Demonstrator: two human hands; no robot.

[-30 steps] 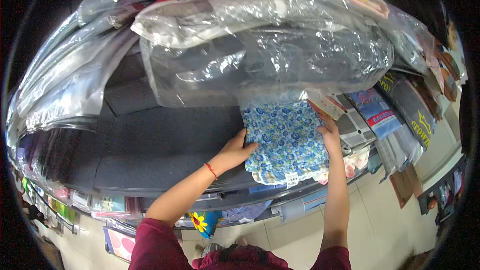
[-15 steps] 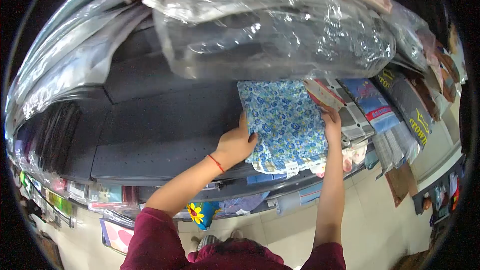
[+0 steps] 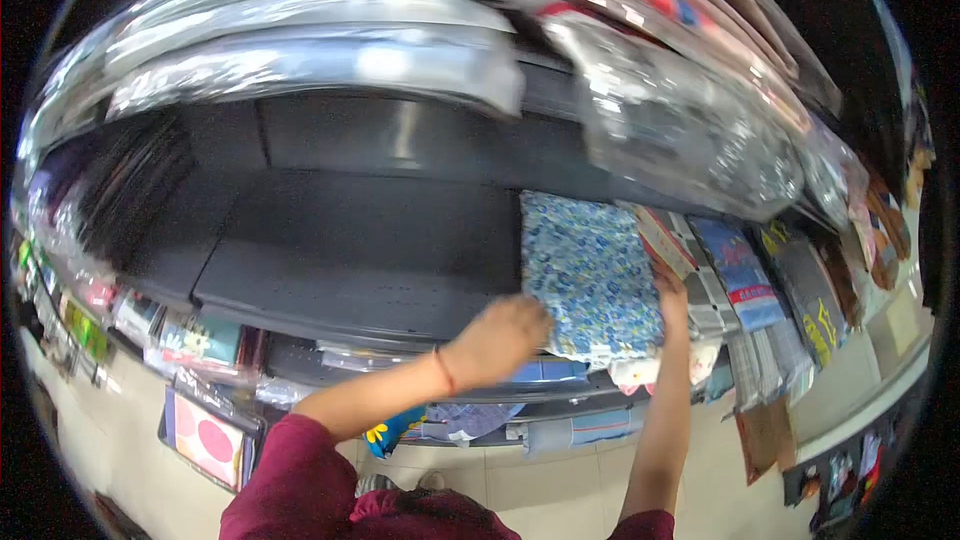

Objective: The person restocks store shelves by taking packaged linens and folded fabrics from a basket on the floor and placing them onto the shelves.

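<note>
Dark shelf [image 3: 370, 240] is running across the view; plastic-wrapped packs [image 3: 690, 130] are looming above. Blue floral cloth [image 3: 590, 270] is lying flat on the shelf, near a grey checked pack [image 3: 708, 290], looking settled but not yet hands-off. Right hand [image 3: 671, 295] is touching its right edge, left hand [image 3: 500, 340] blurring by its lower left corner; cannot tell either grip. Red bracelet [image 3: 443, 372] is circling the left wrist.
</note>
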